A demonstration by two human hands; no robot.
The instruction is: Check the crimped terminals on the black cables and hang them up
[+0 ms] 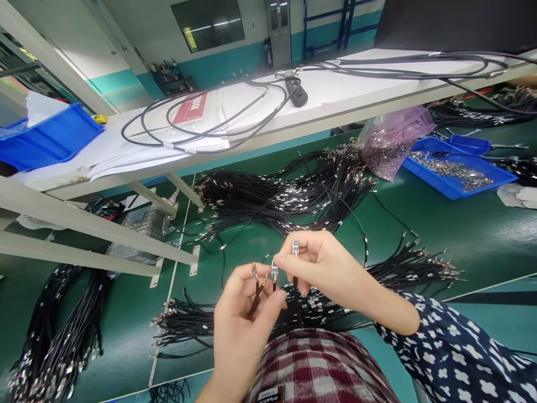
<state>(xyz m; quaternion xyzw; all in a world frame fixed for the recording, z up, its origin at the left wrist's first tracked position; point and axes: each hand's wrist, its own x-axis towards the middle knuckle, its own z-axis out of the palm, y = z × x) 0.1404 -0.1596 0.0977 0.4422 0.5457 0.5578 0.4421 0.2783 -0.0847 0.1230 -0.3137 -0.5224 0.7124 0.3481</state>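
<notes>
My left hand point(247, 310) is closed around black cables whose ends stick up between thumb and fingers. One cable end point(255, 272) shows coloured wires and a small connector; a second connector end point(274, 271) stands beside it. My right hand point(321, 263) pinches another black cable, with its metal-and-white connector point(295, 247) pointing up. The right thumb tip is close to the second connector; whether they touch I cannot tell. Under both hands lies a bundle of black cables point(188, 324) with bare connector ends.
A large heap of black cables point(268, 193) lies beyond my hands. At right stand a blue tray point(457, 187) of small metal parts and a pink bag point(388, 143). More cables point(62, 330) lie at left near the white shelf legs point(176, 252). Looped cables rest on the shelf point(331, 109).
</notes>
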